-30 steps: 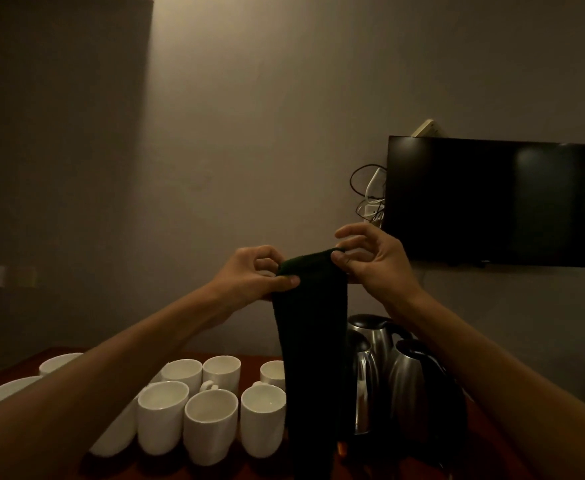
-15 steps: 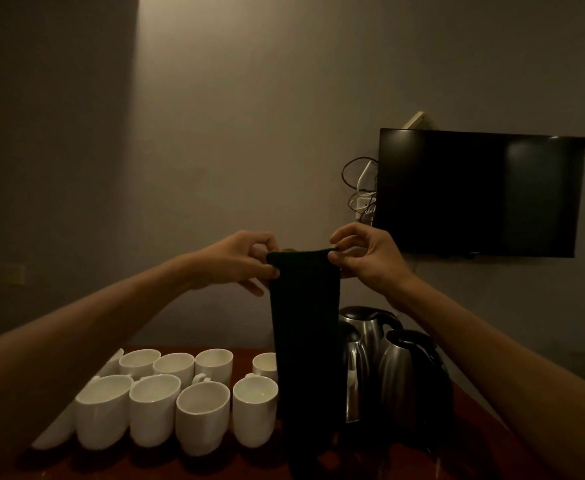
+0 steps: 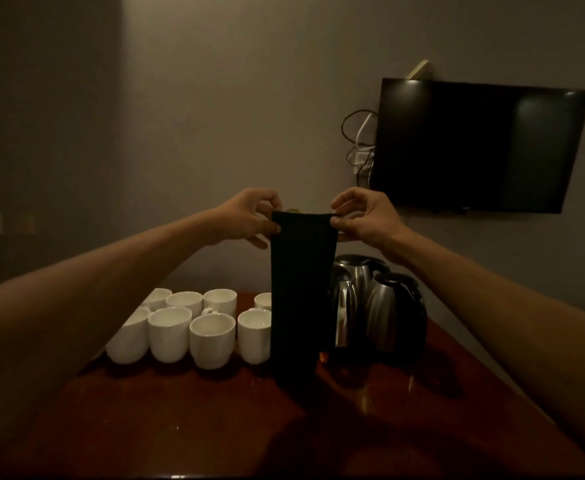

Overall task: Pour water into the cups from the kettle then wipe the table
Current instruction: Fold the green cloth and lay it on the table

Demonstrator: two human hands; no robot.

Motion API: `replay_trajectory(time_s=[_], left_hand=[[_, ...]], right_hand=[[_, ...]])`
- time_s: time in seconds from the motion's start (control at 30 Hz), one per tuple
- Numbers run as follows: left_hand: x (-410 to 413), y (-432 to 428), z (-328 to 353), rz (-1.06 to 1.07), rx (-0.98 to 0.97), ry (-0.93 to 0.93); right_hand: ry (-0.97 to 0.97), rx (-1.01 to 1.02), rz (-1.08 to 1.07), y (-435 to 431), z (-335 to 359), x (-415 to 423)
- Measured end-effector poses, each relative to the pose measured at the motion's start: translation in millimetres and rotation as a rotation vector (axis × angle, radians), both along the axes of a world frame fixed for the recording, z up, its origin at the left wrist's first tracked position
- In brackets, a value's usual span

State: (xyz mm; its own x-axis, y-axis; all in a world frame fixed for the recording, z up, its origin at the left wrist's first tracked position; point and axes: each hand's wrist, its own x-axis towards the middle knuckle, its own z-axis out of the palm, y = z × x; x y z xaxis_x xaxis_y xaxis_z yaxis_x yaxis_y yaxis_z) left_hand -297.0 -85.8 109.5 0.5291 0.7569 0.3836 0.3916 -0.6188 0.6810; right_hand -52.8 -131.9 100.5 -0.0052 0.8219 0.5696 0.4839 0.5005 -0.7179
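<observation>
At the far left, the left forearm is reaching in over the dark, glossy wooden tabletop [image 3: 180, 420]. Just past it, a cluster of white cups [image 3: 212, 339] is standing upright on the tabletop in two rows, packed close together with their mouths open to the ceiling. In this dim light it is not possible to tell whether any of them is holding water.

Above the cups, the left hand [image 3: 249, 216] is raised in the air, and its fingers [image 3: 273, 229] are pinching the left top corner of a dark cloth [image 3: 301, 289]. The cloth is hanging straight down as a long, narrow strip in the middle of the view. Its lower end is reaching down to the tabletop and is covering part of the nearest cup on the right of the cluster.

The right hand [image 3: 367, 216] is level with the left, and its thumb and forefinger are gripping the cloth's right top corner, pulling the upper edge taut between the two hands.

Below the right hand, steel kettles [image 3: 388, 317] are standing close together on the tabletop, just right of the cloth, with one partly hidden behind it. On the wall further right, loose cables [image 3: 358, 140] are dangling beside a dark television [image 3: 474, 147].
</observation>
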Motion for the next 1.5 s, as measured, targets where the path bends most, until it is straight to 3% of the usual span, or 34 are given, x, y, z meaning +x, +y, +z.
replay_trajectory(time_s=[0.5, 1.03, 1.3, 1.5], left_hand=[[1, -34, -52, -0.029, -0.26, -0.018], [11, -36, -119, -0.098, -0.699, 0.013], [18, 5, -175, 0.002, -0.76, -0.035], [26, 21, -209, 0.114, -0.608, 0.028]], right_hand=[[0.003, -0.155, 0.044, -22, -46, 10], [-0.084, -0.637, 0.281, -29, -99, 36], [-0.017, -0.649, 0.202, 7, -153, 27], [-0.174, -0.388, 0.098, 22, -186, 19]])
